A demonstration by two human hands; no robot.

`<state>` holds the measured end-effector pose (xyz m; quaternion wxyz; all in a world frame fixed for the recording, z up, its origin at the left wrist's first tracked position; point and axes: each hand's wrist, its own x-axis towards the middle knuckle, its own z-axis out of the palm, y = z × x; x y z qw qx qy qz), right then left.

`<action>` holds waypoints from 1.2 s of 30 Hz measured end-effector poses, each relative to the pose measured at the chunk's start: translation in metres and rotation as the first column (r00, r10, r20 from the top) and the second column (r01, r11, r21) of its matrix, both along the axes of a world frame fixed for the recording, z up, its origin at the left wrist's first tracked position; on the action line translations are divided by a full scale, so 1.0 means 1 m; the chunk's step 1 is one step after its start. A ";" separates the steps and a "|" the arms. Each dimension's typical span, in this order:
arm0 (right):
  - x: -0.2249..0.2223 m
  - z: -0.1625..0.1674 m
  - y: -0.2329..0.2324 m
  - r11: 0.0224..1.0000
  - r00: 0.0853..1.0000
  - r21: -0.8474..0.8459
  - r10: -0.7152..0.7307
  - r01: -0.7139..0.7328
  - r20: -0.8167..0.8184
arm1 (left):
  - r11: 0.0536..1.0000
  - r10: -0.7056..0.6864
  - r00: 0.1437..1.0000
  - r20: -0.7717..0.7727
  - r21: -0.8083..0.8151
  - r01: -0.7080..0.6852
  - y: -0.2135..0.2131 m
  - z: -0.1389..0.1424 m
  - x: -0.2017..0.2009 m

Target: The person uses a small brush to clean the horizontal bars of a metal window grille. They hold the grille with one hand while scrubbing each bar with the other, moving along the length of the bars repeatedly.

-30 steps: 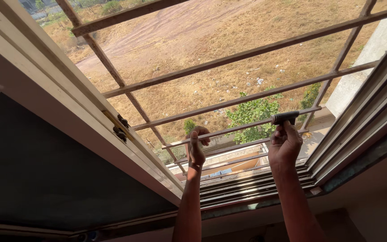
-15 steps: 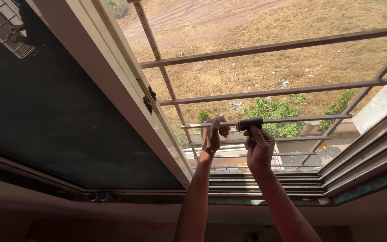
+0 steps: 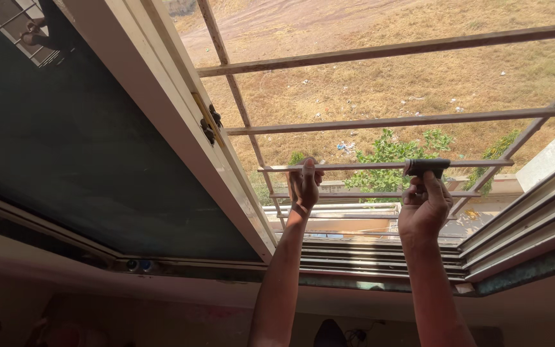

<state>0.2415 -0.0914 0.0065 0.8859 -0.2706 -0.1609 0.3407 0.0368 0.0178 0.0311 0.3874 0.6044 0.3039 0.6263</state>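
Rusty horizontal metal grille bar (image 3: pixel 361 167), far side of open window | left hand (image 3: pixel 305 183) fingers closed around bar | right hand (image 3: pixel 424 204) gripping dark cylindrical tool (image 3: pixel 426 167) against bar, right of left hand | step, judged: working tool along bar | next: steady pressure, firm left-hand brace

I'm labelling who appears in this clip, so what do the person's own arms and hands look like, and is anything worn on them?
Both forearms are bare up to the frame's bottom edge: no sleeves or gloves show. The left hand has a thin band at its wrist, possibly a bracelet or thread; too small to tell. The right hand shows no ring, watch or marking.
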 end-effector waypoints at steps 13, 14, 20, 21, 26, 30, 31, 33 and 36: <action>-0.039 -0.004 0.012 0.997 0.998 0.060 0.059 -0.057 -0.033 | 0.954 0.273 0.946 -0.173 0.177 -0.243 0.004 -0.020 0.012; -0.035 -0.003 0.013 0.996 0.998 0.071 0.050 -0.046 -0.048 | 0.953 0.269 0.949 -0.164 0.186 -0.238 0.004 -0.022 0.013; -0.024 -0.001 0.015 0.997 0.998 0.069 -0.039 0.043 -0.046 | 0.947 0.292 0.942 -0.165 0.185 -0.262 0.004 -0.031 0.019; -0.022 -0.002 0.014 0.996 0.997 0.067 -0.059 0.063 -0.053 | 0.946 0.297 0.939 -0.173 0.185 -0.265 0.006 -0.032 0.021; 0.009 -0.007 0.009 0.976 0.981 0.097 -0.191 0.195 -0.043 | 0.950 0.282 0.949 -0.142 0.177 -0.256 0.006 -0.042 0.028; 0.045 -0.003 0.003 0.951 0.953 0.089 -0.290 0.298 -0.085 | 0.955 0.271 0.953 -0.136 0.165 -0.248 0.008 -0.043 0.033; 0.055 -0.002 0.001 0.944 0.946 0.087 -0.312 0.320 -0.087 | 0.954 0.269 0.954 -0.136 0.171 -0.245 0.008 -0.043 0.035; 0.070 0.000 -0.002 0.928 0.930 0.083 -0.355 0.363 -0.093 | 0.954 0.266 0.954 -0.136 0.182 -0.239 0.007 -0.042 0.038; 0.077 -0.002 -0.002 0.920 0.926 0.103 -0.376 0.377 -0.031 | 0.955 0.261 0.954 -0.147 0.182 -0.234 0.006 -0.040 0.040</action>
